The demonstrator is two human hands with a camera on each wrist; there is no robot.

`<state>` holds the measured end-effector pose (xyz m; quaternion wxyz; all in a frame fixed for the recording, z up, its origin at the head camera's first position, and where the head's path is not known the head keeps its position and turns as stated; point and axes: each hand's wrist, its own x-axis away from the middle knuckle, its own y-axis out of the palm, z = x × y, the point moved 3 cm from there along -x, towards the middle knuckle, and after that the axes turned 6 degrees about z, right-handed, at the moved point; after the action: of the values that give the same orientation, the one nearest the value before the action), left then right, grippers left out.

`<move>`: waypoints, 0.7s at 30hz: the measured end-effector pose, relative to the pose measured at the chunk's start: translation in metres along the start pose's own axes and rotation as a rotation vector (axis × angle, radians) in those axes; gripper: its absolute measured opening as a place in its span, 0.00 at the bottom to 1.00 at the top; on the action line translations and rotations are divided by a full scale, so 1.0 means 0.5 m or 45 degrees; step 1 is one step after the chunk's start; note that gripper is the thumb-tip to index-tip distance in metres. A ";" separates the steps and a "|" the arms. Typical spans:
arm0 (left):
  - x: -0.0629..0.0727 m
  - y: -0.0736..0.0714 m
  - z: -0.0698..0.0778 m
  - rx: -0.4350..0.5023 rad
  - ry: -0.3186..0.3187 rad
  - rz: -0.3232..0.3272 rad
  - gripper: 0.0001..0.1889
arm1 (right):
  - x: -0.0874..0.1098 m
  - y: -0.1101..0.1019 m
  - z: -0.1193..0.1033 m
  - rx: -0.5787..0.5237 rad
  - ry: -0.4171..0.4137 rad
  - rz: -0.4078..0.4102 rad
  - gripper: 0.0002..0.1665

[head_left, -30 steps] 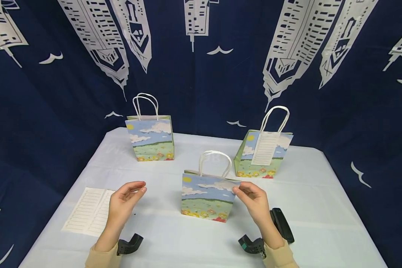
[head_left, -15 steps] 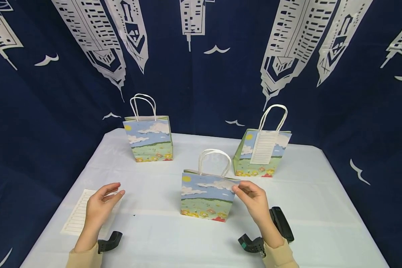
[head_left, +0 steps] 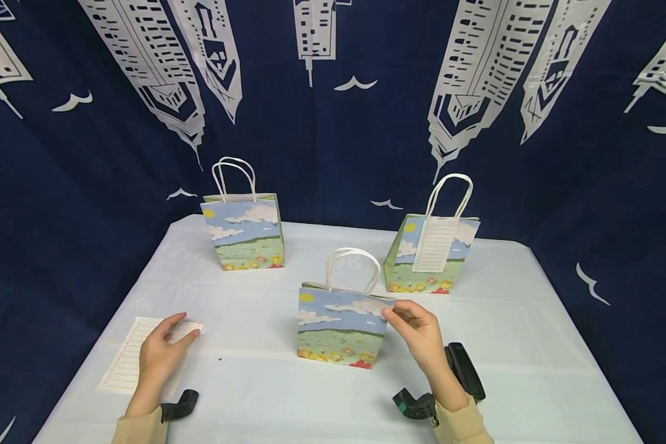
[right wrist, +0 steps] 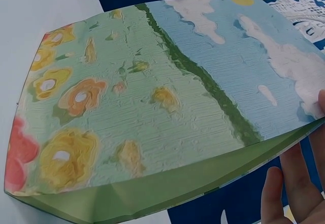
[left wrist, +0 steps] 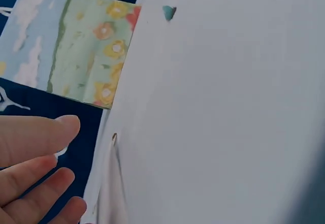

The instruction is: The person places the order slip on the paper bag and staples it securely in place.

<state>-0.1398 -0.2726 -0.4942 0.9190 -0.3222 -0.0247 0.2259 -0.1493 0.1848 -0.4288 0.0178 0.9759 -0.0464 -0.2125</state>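
Between the thumb and fingers of my right hand (head_left: pixel 422 336) is the upper right edge of a paper gift bag (head_left: pixel 338 327), which stands upright mid-table. Its front is printed with sky, clouds and flowers, and white handles rise from its top. In the right wrist view the bag's printed front (right wrist: pixel 167 92) and green side panel (right wrist: pixel 147 198) fill most of the picture. My left hand (head_left: pixel 161 357) hovers over white lined paper (head_left: pixel 127 354) at the table's left, thumb and index finger apart with nothing between them. The hand hides part of the paper.
A matching gift bag (head_left: pixel 246 234) stands back left. Another (head_left: pixel 405 259) at back right has a lined paper tag (head_left: pixel 435 245) hanging on its front. A black oblong object (head_left: pixel 465 370) lies beside my right forearm. A tiny teal piece (left wrist: pixel 169 13) lies on the white table (head_left: pixel 277 401).
My left hand has moved left and down to the lined paper from nearer the middle bag. The right hand has kept its hold on the bag; the head view has shifted slightly.
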 end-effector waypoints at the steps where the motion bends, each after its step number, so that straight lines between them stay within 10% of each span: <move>1: -0.002 0.002 -0.005 0.018 0.004 0.020 0.26 | 0.000 0.000 0.000 -0.003 -0.003 -0.002 0.15; 21: -0.009 0.001 -0.031 -0.017 0.032 0.075 0.33 | 0.000 0.004 0.000 0.016 0.037 0.015 0.12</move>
<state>-0.1409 -0.2831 -0.5065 0.9100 -0.3316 -0.0053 0.2489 -0.1496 0.1829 -0.4287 0.0134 0.9787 -0.0531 -0.1978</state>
